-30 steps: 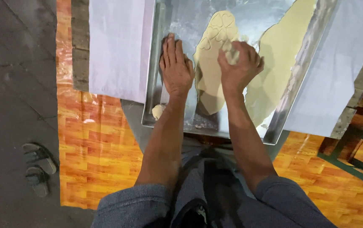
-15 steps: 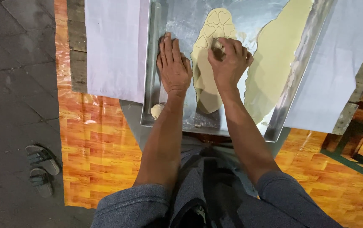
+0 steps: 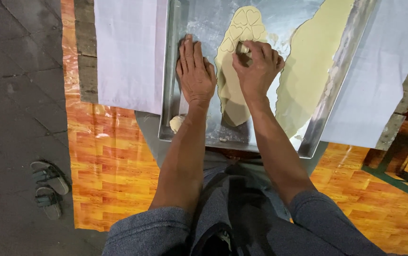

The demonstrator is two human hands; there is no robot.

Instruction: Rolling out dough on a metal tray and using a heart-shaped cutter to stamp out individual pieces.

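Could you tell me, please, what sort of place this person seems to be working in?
Probably an informal, floor-level baking spot, perhaps a home workshop. A large shiny metal tray holds pale rolled dough sheets marked with heart outlines, wood-patterned orange vinyl matting covers grey paving, and a pair of grey sandals lies nearby.

Your dough sheet (image 3: 239,71) is pale creamy yellow with heart outlines pressed into the top end, sitting on a shiny silver-grey metal tray (image 3: 170,95) dusted white. The paper sheets (image 3: 128,52) beside it are plain white, and the floor mat (image 3: 104,156) is an orange wood-plank print. Your sleeves (image 3: 151,232) are heathered blue-grey, and those sandals (image 3: 47,187) are grey-green on dark grey paving.
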